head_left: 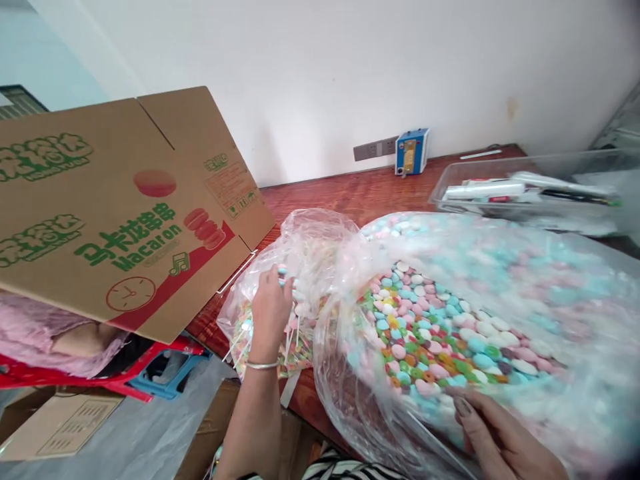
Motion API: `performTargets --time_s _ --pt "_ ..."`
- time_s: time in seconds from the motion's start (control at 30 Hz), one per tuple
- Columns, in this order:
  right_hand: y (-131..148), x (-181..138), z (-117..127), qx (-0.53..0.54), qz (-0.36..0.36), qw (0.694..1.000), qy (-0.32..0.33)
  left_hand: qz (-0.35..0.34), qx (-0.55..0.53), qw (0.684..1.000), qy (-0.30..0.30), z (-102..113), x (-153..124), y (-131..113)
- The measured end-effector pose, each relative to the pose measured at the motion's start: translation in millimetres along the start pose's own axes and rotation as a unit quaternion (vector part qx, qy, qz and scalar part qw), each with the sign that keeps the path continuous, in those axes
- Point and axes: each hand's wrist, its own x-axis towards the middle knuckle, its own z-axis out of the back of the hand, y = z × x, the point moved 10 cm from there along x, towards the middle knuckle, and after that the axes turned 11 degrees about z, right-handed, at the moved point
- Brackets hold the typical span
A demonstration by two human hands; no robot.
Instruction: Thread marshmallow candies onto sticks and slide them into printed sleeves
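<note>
My left hand, with a silver bangle at the wrist, is closed on a bunch of candy skewers with white sticks, inside a small clear plastic bag. My right hand rests at the lower right with its fingers pressed on the plastic of a large clear bag full of pastel round candies in pink, blue, white, green and orange. Both bags lie on a reddish wooden table.
A tilted cardboard box printed "Macaron" fills the left. Red and blue plastic stools sit under it. A clear tray with tubes stands at the back right, a blue device by the wall socket. Flat cardboard lies on the floor.
</note>
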Motion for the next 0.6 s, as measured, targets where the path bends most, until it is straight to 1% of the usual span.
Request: performTargets --time_s 0.03,0.07,0.13,0.17,0.2,0.27,0.3,0.33,0.37,0.43,0.47,0.53,0.6 --pt "5.8 1.6 3.7 -0.002 0.009 1.0 0.01 0.005 0.07 0.997 0.026 -10.9 4.2 8.7" --pt "9.1 2.2 10.9 -0.003 0.007 1.0 0.009 -0.001 0.095 0.994 0.053 -20.6 5.2 13.5" --pt "13.8 0.1 27.6 -0.009 -0.005 1.0 0.01 -0.019 0.106 0.99 0.09 -33.1 2.3 16.7" --pt "17.7 -2.3 31.8 -0.01 -0.002 1.0 0.029 -0.024 0.11 0.989 0.096 -34.7 0.4 17.3" --pt "21.8 -6.1 30.8 -0.007 0.004 0.998 0.067 -0.026 0.117 0.99 0.079 -30.8 -0.6 17.3" --pt "28.9 -18.1 20.6 -0.016 0.018 0.988 0.156 -0.041 0.084 0.996 -0.013 -6.9 -4.3 10.0" --pt "31.0 -24.8 14.0 -0.036 0.025 0.981 0.191 -0.054 0.048 0.996 -0.045 4.3 -9.3 4.2" --pt "31.5 -30.5 8.1 -0.071 0.03 0.974 0.213 -0.068 0.003 0.996 -0.062 13.1 -16.3 -2.6" --pt "30.7 -34.3 4.0 -0.119 0.034 0.968 0.217 -0.081 -0.047 0.994 -0.064 19.1 -25.0 -10.5" --pt "27.9 -37.6 -1.0 -0.227 0.034 0.954 0.194 -0.105 -0.143 0.983 -0.035 23.1 -46.7 -29.4" --pt "27.8 -38.7 -4.9 -0.256 0.036 0.948 0.185 -0.119 -0.182 0.976 -0.013 21.8 -59.4 -40.5" --pt "30.7 -40.3 -14.9 -0.26 0.049 0.948 0.178 -0.151 -0.234 0.96 0.036 14.5 -86.1 -64.3" --pt "35.1 -41.3 -23.2 -0.229 0.063 0.955 0.175 -0.189 -0.262 0.943 0.081 4.5 -111.6 -86.4"
